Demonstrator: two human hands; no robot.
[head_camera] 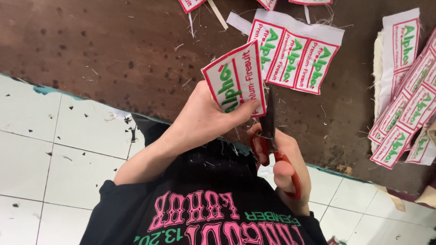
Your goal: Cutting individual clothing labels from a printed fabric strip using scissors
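Trimming an embroidered cloth patch (pixel 236 79), a person pinches the white, red-bordered piece between thumb and fingers of the left hand (pixel 206 118), holding it up at about 12 o'clock from the body, while the right hand (pixel 286 165) is closed through the red handles of a pair of scissors (pixel 270 136), whose dark blades rise along the patch's right edge and look nearly closed. Judged from this view, a clean cut calls for keeping the blade just outside the red border, turning the patch rather than the scissors, and keeping the thumb clear of the blade, which lies very close to it. A strip of three uncut patches (pixel 293 52) lies at 1 o'clock on the dark brown worktable (pixel 100 50), which is pitted and strewn with loose threads; a stack of patch strips (pixel 406 113) sits at 3 o'clock, with more scraps at the far edge. Below the table edge, a white tiled floor (pixel 41 149) is littered with small dark flecks. The person wears a black printed shirt (pixel 204 208).
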